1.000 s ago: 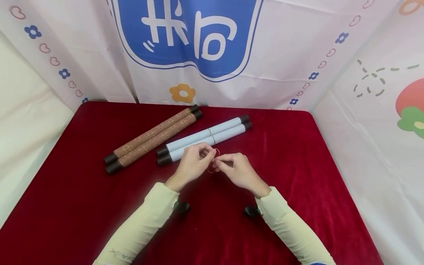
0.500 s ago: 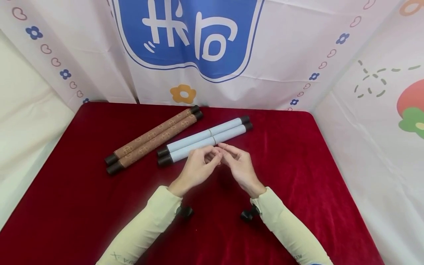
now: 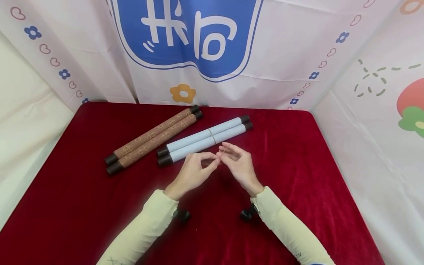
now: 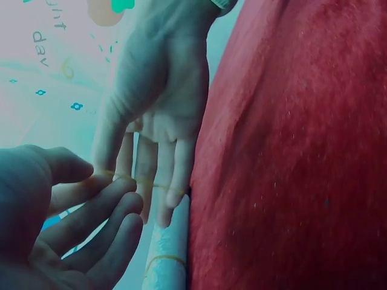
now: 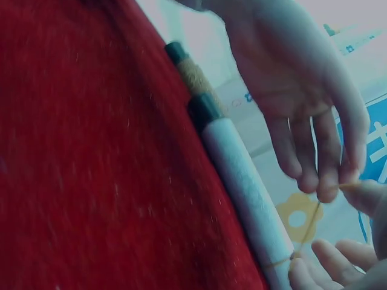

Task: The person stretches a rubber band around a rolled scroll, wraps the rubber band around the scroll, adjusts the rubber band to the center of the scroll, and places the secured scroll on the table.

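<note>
Our left hand (image 3: 190, 173) pinches the rubber band (image 5: 311, 226), our right hand (image 3: 243, 169) grips it taut; we need gentle, even tension.

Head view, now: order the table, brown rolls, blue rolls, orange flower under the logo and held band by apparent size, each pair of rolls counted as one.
Largest to smallest:
1. Table
2. Brown rolls and blue rolls: too alike to rank
3. Flower
4. Held band
</note>
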`<state>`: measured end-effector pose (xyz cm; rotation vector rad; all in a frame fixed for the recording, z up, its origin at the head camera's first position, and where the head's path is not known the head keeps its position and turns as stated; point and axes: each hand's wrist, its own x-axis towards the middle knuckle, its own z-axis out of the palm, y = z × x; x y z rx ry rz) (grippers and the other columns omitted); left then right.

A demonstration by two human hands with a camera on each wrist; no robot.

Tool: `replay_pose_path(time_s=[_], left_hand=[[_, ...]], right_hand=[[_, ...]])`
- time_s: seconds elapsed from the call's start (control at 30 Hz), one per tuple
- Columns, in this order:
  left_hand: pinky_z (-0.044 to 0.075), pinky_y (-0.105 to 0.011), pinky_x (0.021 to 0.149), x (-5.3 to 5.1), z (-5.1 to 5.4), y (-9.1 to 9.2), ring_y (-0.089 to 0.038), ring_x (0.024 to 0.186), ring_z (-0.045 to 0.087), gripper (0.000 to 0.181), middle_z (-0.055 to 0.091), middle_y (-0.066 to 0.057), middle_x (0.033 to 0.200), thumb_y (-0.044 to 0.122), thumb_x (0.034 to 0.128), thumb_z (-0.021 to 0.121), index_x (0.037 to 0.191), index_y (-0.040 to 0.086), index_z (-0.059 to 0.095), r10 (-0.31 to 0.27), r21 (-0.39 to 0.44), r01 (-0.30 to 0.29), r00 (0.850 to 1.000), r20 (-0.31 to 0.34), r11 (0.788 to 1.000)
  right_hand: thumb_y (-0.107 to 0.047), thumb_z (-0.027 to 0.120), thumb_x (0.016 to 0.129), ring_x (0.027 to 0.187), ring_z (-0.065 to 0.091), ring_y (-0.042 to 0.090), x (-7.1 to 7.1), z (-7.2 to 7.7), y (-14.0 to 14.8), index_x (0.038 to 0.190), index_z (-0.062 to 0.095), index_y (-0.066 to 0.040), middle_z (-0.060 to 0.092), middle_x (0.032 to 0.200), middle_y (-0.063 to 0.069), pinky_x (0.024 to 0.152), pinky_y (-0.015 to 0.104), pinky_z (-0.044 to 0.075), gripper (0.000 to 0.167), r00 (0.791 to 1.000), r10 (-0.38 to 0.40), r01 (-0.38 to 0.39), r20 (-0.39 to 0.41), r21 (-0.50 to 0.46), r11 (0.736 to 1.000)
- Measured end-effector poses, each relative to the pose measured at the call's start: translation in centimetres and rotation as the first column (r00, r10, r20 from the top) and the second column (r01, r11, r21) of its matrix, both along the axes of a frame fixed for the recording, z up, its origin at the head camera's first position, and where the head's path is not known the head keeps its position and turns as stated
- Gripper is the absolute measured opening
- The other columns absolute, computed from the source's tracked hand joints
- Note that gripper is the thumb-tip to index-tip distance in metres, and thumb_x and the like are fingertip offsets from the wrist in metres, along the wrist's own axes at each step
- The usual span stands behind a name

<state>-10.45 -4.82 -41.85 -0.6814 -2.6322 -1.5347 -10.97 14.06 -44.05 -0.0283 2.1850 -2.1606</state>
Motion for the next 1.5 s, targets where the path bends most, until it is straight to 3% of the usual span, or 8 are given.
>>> replay_pose_path(time_s=[0.2, 0.4, 0.63, 0.77, 0.83, 1.13, 1.3, 1.5], left_hand=[[0.062, -0.038, 0.091, -0.1, 0.2, -1.3, -0.014, 0.103, 0.078, 0.017, 0.082, -0.001, 0.107, 0.018, 0.0988, 0.073, 0.111, 0.009, 0.081, -0.093, -0.109, 0.087, 0.994, -0.050, 0.990], [0.061, -0.040, 0.097, -1.3, 0.9, -3.8, -0.017, 0.105, 0.077, 0.021, 0.081, -0.004, 0.109, 0.015, 0.0973, 0.074, 0.116, 0.006, 0.078, -0.175, -0.207, 0.168, 0.984, -0.016, 0.964], [0.061, -0.049, 0.096, -3.9, 2.3, -8.5, -0.033, 0.110, 0.075, 0.034, 0.076, -0.018, 0.123, 0.015, 0.0973, 0.073, 0.127, -0.002, 0.071, -0.067, -0.296, 0.042, 0.995, -0.075, 0.954], [0.056, -0.057, 0.100, -6.0, 3.3, -11.6, -0.042, 0.118, 0.068, 0.047, 0.069, -0.026, 0.132, 0.017, 0.0962, 0.073, 0.136, -0.007, 0.063, 0.019, -0.419, -0.058, 0.995, -0.095, 0.906], [0.052, -0.059, 0.103, -6.9, 3.6, -12.9, -0.044, 0.122, 0.064, 0.055, 0.065, -0.029, 0.136, 0.019, 0.0955, 0.073, 0.141, -0.009, 0.058, 0.053, -0.476, -0.086, 0.995, -0.082, 0.875], [0.049, -0.067, 0.103, -9.5, 2.1, -16.4, -0.049, 0.130, 0.053, 0.081, 0.053, -0.034, 0.143, 0.034, 0.0925, 0.075, 0.150, -0.012, 0.042, 0.133, -0.675, -0.065, 0.990, 0.049, 0.735], [0.049, -0.066, 0.104, -10.5, 0.8, -16.9, -0.048, 0.128, 0.054, 0.090, 0.053, -0.036, 0.142, 0.043, 0.0921, 0.077, 0.150, -0.016, 0.041, 0.133, -0.676, -0.034, 0.987, 0.096, 0.737], [0.050, -0.068, 0.101, -11.6, -0.2, -17.1, -0.045, 0.125, 0.054, 0.098, 0.052, -0.034, 0.141, 0.052, 0.0889, 0.080, 0.149, -0.016, 0.043, 0.143, -0.671, -0.021, 0.982, 0.127, 0.741]], right_hand=[[-0.025, 0.084, 0.092, 0.128, 0.069, 0.035, -0.6, 0.3, 1.1, 0.143, 0.064, -0.004, 0.070, 0.137, 0.020, 0.107, 0.042, 0.056, 0.058, 0.994, 0.088, -0.071, -0.071, 0.217, 0.974], [-0.036, 0.090, 0.084, 0.129, 0.068, 0.029, -1.1, 1.0, 2.5, 0.145, 0.062, -0.007, 0.068, 0.141, 0.015, 0.107, 0.047, 0.056, 0.073, 0.973, 0.212, -0.144, -0.090, 0.479, 0.866], [-0.042, 0.093, 0.078, 0.135, 0.062, 0.030, -1.1, 1.9, 3.5, 0.152, 0.053, -0.006, 0.061, 0.148, 0.013, 0.109, 0.048, 0.054, 0.091, 0.937, 0.348, -0.239, -0.024, 0.683, 0.690], [-0.047, 0.093, 0.076, 0.135, 0.059, 0.029, -0.9, 2.1, 3.9, 0.155, 0.049, -0.009, 0.061, 0.145, 0.012, 0.110, 0.050, 0.052, 0.098, 0.917, 0.396, -0.285, 0.042, 0.764, 0.579], [-0.048, 0.093, 0.075, 0.136, 0.058, 0.029, -0.9, 2.2, 4.1, 0.155, 0.048, -0.009, 0.060, 0.146, 0.011, 0.112, 0.050, 0.051, 0.099, 0.911, 0.407, -0.300, 0.063, 0.778, 0.552], [-0.050, 0.094, 0.072, 0.132, 0.058, 0.028, -1.2, 2.5, 4.7, 0.153, 0.050, -0.006, 0.058, 0.143, 0.010, 0.112, 0.049, 0.051, 0.102, 0.895, 0.442, -0.295, 0.061, 0.824, 0.484], [-0.052, 0.094, 0.071, 0.132, 0.056, 0.029, -1.4, 2.6, 4.7, 0.154, 0.048, -0.007, 0.057, 0.143, 0.010, 0.112, 0.051, 0.051, 0.104, 0.894, 0.440, -0.298, 0.078, 0.839, 0.456], [-0.052, 0.094, 0.071, 0.133, 0.056, 0.029, -1.8, 2.7, 4.7, 0.155, 0.048, -0.008, 0.055, 0.145, 0.009, 0.112, 0.050, 0.051, 0.105, 0.897, 0.436, -0.291, 0.072, 0.839, 0.460]])
